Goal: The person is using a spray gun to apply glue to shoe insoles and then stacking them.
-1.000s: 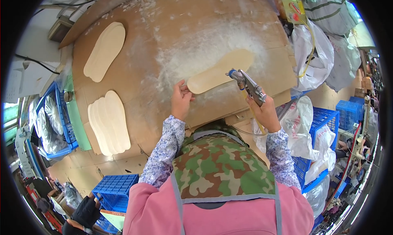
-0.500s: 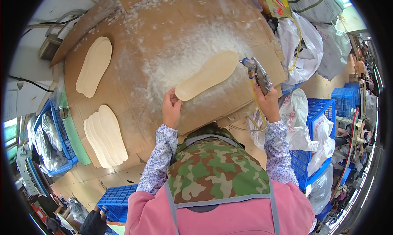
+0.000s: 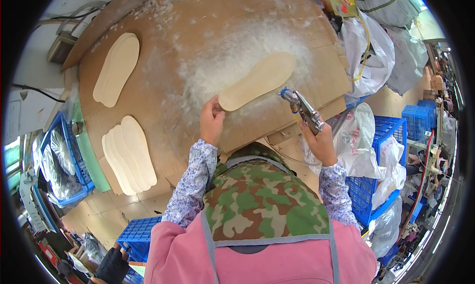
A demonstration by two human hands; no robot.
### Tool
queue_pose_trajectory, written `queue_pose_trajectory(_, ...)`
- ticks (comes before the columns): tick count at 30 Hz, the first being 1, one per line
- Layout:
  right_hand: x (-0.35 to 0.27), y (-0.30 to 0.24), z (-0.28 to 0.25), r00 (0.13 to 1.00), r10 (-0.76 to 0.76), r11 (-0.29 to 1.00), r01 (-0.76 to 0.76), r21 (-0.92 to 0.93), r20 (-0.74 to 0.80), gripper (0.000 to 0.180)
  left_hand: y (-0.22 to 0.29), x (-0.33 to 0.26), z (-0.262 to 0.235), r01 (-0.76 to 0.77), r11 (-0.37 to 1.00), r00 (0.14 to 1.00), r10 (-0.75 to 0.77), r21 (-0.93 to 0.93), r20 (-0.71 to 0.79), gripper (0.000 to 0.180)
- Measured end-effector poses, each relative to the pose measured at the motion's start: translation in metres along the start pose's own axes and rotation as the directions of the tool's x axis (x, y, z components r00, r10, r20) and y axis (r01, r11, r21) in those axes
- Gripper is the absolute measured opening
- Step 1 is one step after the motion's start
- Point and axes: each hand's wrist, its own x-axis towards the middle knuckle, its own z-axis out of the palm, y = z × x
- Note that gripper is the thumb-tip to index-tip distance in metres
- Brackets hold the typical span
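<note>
A cream insole [image 3: 258, 81] lies slanted over a patch of white overspray on the cardboard. My left hand [image 3: 212, 120] pinches its near left end. In my right hand [image 3: 320, 141] is a metal spray gun [image 3: 303, 108] with a blue-ringed nozzle, its tip just right of and below the insole. The fingers wrap its handle, and a yellow hose hangs from it. Farther left are two overlapping groups of similar insoles: a small stack [image 3: 117, 69] and, nearer to me, a fanned set [image 3: 129, 155].
Cardboard [image 3: 163, 76] covers the table, flecked with white residue. A blue crate [image 3: 376, 170] with plastic bags stands at the right, another crate [image 3: 79, 175] at the left. Behind on the left is a third blue crate [image 3: 141, 237]. White sacks [image 3: 368, 61] crowd the far right edge.
The spray gun has moved left and toward me, from beyond the insole's far tip to its near side. My left hand still grips the insole. The whole view has shifted slightly.
</note>
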Motion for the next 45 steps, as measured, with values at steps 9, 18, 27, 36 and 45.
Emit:
queue_pose_trajectory(9,-0.014,-0.029,0.028,0.989,-0.063,0.995,0.052,0.084,0.133,0.027,-0.016,0.005,-0.007,-0.063,0.997,0.998,0.062,0.042,0.014,0.05)
queue_pose_trajectory(18,-0.016,-0.044,0.036,0.974,-0.063,0.987,0.028,0.161,0.216,0.026,-0.011,0.001,-0.005,-0.035,0.996,0.999,0.036,0.08,-0.009,0.05)
queue_pose_trajectory(27,0.011,0.002,0.003,0.996,-0.081,0.996,0.081,0.026,-0.029,0.023,0.005,0.008,0.009,0.004,0.994,0.999,0.001,0.109,-0.044,0.044)
queue_pose_trajectory(36,0.029,0.033,-0.016,0.969,0.008,0.997,0.012,0.08,-0.247,0.017,0.04,0.017,0.018,0.091,0.983,0.996,-0.091,-0.159,0.005,0.042)
queue_pose_trajectory(45,0.01,0.001,-0.013,0.984,0.146,0.922,-0.096,0.375,-0.107,0.04,0.125,-0.072,-0.058,-0.078,0.773,0.996,0.04,-0.629,-0.075,0.045)
